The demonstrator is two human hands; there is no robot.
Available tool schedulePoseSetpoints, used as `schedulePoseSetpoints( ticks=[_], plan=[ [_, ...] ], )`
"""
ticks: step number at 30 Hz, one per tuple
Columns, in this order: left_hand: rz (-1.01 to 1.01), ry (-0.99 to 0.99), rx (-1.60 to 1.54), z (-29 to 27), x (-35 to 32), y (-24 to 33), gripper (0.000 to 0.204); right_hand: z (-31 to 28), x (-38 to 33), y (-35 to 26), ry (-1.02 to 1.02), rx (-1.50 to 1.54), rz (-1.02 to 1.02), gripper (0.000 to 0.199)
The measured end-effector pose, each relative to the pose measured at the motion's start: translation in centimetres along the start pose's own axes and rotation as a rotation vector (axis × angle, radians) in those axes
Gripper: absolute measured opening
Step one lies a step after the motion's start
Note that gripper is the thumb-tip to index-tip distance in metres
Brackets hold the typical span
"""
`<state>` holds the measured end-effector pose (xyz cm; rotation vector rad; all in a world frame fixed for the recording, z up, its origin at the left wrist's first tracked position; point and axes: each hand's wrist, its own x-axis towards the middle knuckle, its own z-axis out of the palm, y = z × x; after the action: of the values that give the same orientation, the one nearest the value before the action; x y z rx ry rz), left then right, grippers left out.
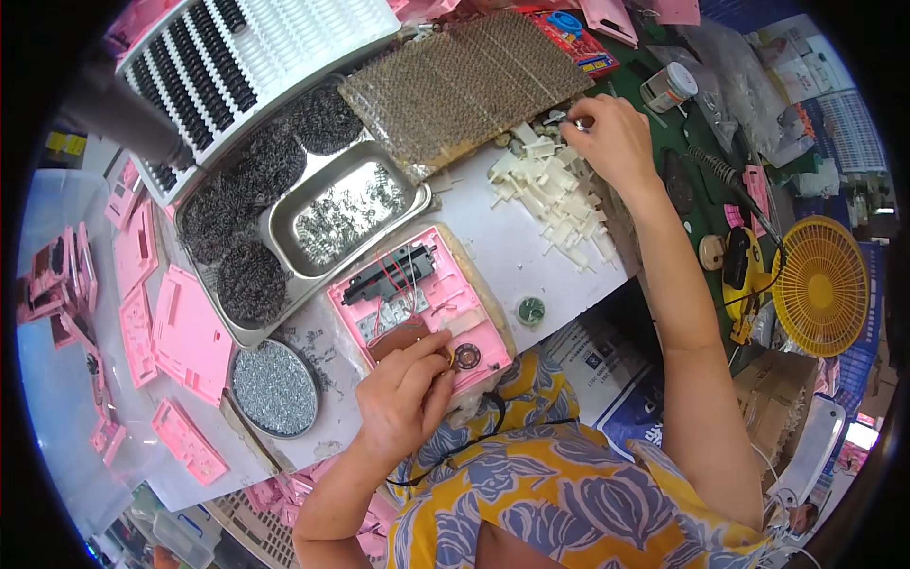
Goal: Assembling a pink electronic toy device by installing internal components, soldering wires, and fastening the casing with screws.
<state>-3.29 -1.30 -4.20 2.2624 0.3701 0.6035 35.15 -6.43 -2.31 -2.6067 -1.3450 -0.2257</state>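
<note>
A pink plastic casing (479, 327) lies at the table's front edge. It holds a black mechanism (389, 275), thin red wires, a brown board (395, 339) and a round speaker-like part (466, 357). Over its near side, my left hand (403, 394) has its fingers bent and drawn together beside the brown board; whatever is between the fingertips is hidden. My right hand (616, 142) reaches to the back right, thumb and fingers pinched at some small shiny parts (555, 118). What it grips is too small to name. Just below it is a heap of off-white plastic pieces (550, 190).
A metal tray (284, 204) of small springs stands at the back left, near a round dish of tiny metal pieces (275, 389). A white rack (284, 43), brown cardboard pad (464, 90), small green-filled pot (531, 310), soldering iron (730, 175) and yellow basket (821, 284) surround the work.
</note>
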Motion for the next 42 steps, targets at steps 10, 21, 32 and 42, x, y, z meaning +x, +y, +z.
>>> schedulePoseSetpoints(
  ticks=[10, 21, 32, 42],
  plan=[
    [-0.06, -0.093, -0.084, -1.9, 2.0, 1.4, 0.018, 1.7, -0.6, 1.9, 0.102, 0.084, -0.078, 0.017],
    [-0.039, -0.111, -0.17, -1.7, 4.4, 3.2, 0.016, 1.1, -1.3, 1.8, 0.132, 0.053, -0.181, 0.014],
    [-0.387, -0.03, -0.655, -0.3, 9.2, 1.8, 0.029, -6.0, -9.8, -8.5, -0.128, 0.932, -0.35, 0.013],
    [-0.459, -0.413, -0.727, -4.6, 12.7, 0.6, 0.026, -3.9, -10.6, -7.6, -0.601, 1.374, -0.22, 0.016]
  ],
)
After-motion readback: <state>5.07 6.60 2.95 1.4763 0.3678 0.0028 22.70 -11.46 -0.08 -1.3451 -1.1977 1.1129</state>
